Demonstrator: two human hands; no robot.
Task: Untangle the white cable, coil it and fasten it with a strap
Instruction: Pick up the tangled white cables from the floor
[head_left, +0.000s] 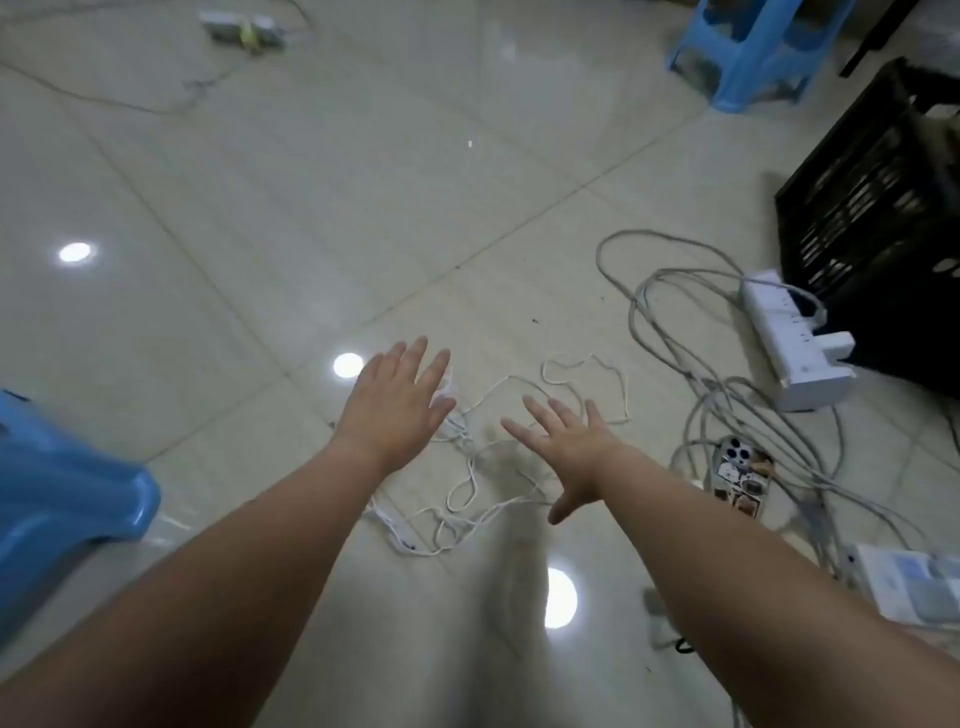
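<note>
A thin white cable (470, 486) lies tangled in loose loops on the tiled floor, spreading from below my hands to a far loop at the upper right. My left hand (397, 402) hovers over the cable's left part, palm down, fingers straight and together. My right hand (563, 449) is above the middle of the tangle with its fingers spread. Neither hand holds anything. I see no strap. Part of the cable is hidden under my hands.
Thick grey cables (727, 415) run to a white power strip (795, 338) beside a black crate (878, 218) at the right. A phone (743, 478) lies among them. Blue stools stand at the left edge (57, 499) and far back (753, 47).
</note>
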